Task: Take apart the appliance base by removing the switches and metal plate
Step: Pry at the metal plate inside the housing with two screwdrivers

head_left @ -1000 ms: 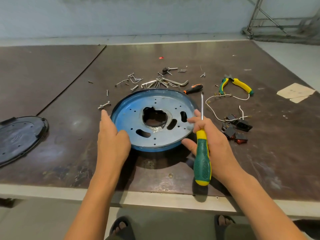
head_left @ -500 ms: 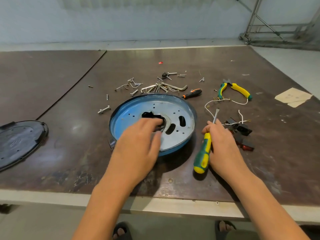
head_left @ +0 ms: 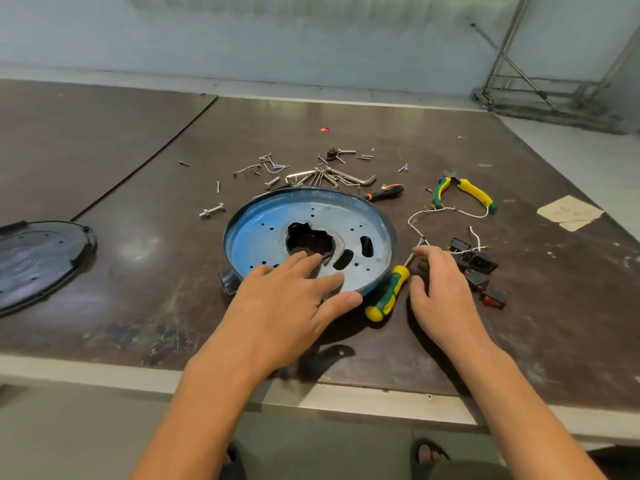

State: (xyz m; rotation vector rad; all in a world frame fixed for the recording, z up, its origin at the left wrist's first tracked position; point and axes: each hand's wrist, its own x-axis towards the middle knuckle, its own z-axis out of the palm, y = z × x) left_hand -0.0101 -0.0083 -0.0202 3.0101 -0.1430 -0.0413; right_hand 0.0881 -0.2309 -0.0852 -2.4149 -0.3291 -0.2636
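A round appliance base (head_left: 242,244) with a blue rim sits on a scuffed dark brown tabletop (head_left: 138,271), near its front edge. Inside lies a dull silver metal plate (head_left: 349,233), drilled with small holes, two oval slots and a jagged central opening. The left hand (head_left: 291,299) lies across the base's near side, fingers (head_left: 301,261) straight and relaxed, tips at the opening's edge. Just right of the base lies a green-and-yellow screwdriver (head_left: 386,294). The right hand (head_left: 440,282) is beside it, fingers loosely curved and gripping nothing, though one tip may touch the shaft. Further right lie black and red switches (head_left: 479,265). Behind the base are loose screws and hex keys (head_left: 322,176). Open tabletop stretches left of the base to a black lid (head_left: 38,258).
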